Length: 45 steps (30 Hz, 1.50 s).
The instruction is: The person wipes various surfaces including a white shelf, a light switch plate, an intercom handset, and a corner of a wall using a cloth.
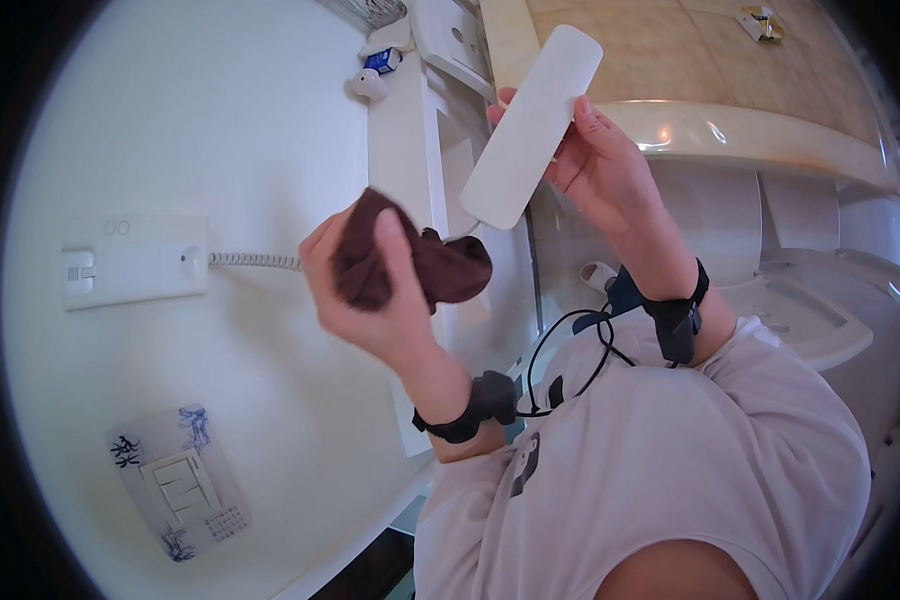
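My left hand (379, 292) is closed around a bunched dark brown cloth (367, 262), one end of which hangs out to the right. In my right hand (600, 165) is a long white intercom handset (532, 127), held tilted by its edges with its smooth side in view. A thin cord runs from the handset's lower end to the cloth. On the wall at the left is the white intercom base (139, 259). Its coiled cord (255, 260) reaches behind my left hand. The cord's part at the cloth is hidden.
A light switch (182, 491) with a patterned surround is on the wall below the base. A white ledge (397, 150) bears a small blue box (382, 60) and a rounded white object (369, 84). A beige tabletop (660, 56) is at the upper right, a white chair (817, 315) below it.
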{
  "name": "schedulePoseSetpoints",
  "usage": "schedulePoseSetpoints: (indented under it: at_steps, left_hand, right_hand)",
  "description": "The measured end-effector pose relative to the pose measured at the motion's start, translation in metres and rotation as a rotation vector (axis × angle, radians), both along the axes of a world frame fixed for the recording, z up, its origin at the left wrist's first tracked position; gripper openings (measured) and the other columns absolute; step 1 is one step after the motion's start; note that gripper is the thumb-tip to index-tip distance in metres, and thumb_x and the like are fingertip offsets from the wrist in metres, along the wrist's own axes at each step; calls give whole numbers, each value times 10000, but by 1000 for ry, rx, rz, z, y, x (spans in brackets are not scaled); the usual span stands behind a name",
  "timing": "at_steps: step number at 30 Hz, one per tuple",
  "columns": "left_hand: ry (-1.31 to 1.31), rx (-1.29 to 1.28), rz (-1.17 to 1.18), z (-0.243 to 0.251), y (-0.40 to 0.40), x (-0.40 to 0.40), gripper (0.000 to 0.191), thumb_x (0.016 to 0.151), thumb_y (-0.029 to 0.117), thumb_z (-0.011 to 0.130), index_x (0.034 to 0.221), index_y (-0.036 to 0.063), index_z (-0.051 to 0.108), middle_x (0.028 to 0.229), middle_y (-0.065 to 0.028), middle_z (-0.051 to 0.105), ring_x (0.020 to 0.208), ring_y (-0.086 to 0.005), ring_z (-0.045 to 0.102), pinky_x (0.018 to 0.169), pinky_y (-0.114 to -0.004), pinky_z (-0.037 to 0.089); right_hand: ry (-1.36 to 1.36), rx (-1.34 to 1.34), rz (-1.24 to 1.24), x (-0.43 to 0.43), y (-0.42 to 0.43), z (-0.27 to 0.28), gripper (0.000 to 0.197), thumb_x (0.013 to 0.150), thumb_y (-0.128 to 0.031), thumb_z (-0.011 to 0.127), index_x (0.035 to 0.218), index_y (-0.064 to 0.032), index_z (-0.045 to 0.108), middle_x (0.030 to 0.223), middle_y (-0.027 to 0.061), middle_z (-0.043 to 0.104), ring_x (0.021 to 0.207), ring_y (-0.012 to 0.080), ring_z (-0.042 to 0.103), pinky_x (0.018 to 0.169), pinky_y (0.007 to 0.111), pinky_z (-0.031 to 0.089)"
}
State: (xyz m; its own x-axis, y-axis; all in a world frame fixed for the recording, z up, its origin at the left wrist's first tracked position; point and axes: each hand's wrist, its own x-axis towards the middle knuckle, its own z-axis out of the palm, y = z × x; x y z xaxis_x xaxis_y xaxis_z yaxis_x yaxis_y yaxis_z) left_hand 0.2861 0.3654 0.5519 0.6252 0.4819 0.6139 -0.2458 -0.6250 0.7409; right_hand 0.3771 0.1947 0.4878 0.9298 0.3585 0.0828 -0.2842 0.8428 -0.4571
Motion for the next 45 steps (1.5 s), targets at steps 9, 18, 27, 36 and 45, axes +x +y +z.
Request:
schedulePoseSetpoints:
  at_steps: [9,18,27,36,45]
  left_hand:
    - [-21,85,-160,-1,-13,-17,265,800,-11,776,1051,-4,690,1074,-100,590,911,-182,626,767,-285,533]
    - [45,397,-258,-24,-24,-5,298,725,12,830,1001,54,726,1037,-73,611,905,-223,618,765,-330,515]
    - [87,359,-195,-38,-27,3,284,728,-12,813,992,44,722,990,-79,603,819,-220,624,700,-314,522]
    - [3,554,-267,-43,-29,0,410,610,-27,846,990,91,746,964,-54,603,876,-232,596,749,-333,495]
    - [1,582,-234,-50,-20,-7,417,561,-34,835,942,105,739,930,-42,596,836,-234,577,712,-336,479]
  right_hand:
    - [69,46,-37,1,4,0,492,1093,-348,279,1431,-9,389,1415,187,527,1331,357,503,1116,503,428]
    - [-28,559,162,7,9,-19,543,1080,-445,250,1437,-57,379,1348,149,528,1292,314,495,1099,619,401]
    - [-59,482,58,10,18,-9,565,1084,-441,257,1491,-53,318,1260,128,529,1196,287,516,1103,567,372]
    - [-27,414,22,12,18,-6,575,1082,-446,265,1474,-31,332,1234,137,521,1129,273,507,1028,534,434]
    - [56,380,26,9,14,-7,569,1087,-435,248,1476,-31,344,1240,136,525,1153,274,512,1026,545,436]
